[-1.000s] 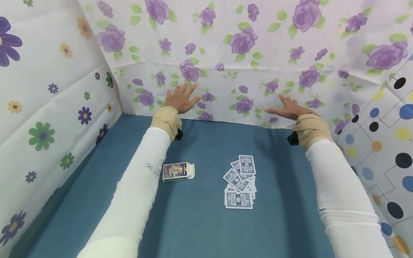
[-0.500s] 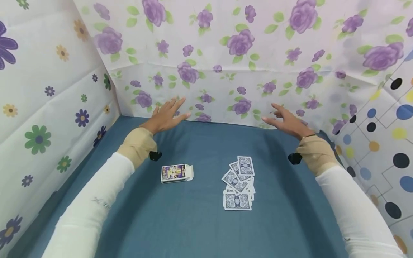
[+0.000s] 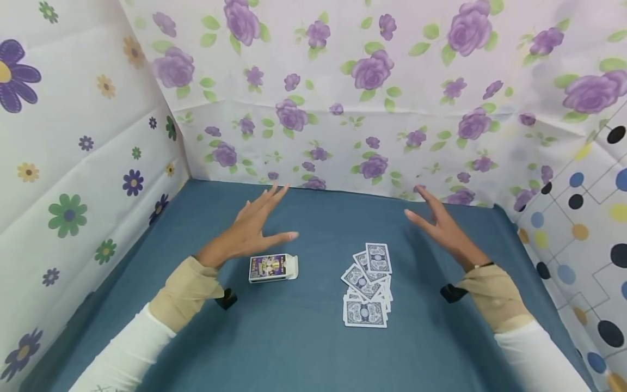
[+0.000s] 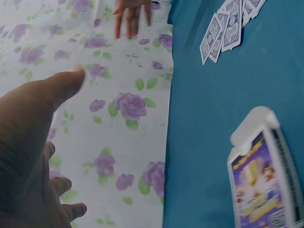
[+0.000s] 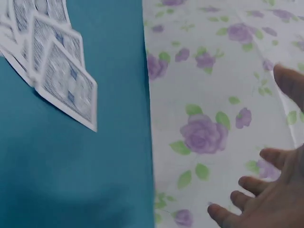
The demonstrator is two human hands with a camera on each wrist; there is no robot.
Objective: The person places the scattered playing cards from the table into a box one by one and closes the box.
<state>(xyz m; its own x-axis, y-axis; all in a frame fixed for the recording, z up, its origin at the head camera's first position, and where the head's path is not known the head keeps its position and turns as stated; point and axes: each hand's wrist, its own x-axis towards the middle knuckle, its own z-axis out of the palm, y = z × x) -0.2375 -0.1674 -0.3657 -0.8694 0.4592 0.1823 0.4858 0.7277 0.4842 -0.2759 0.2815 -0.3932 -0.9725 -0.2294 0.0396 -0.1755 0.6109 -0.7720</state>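
Note:
My left hand is above the table with its fingers extended and spread, holding nothing. Just below and right of it in the head view lies a card box, purple and yellow on top, its white end flap open to the right. Over the right side, my right hand hovers with straight fingers and nothing in its grasp. Between the hands, nearer me, playing cards lie face down in a loose overlapping pile with blue patterned backs. Both wrist views show the hands apart from the box and the cards.
A blue cloth covers the table. A white sheet with purple flowers hangs along the back edge. Patterned sheets flank it, daisies on the left and coloured dots on the right.
Both hands have drawn back toward me from near the back sheet and come lower in the head view. The left one has also shifted left. Box and cards stay where they were.

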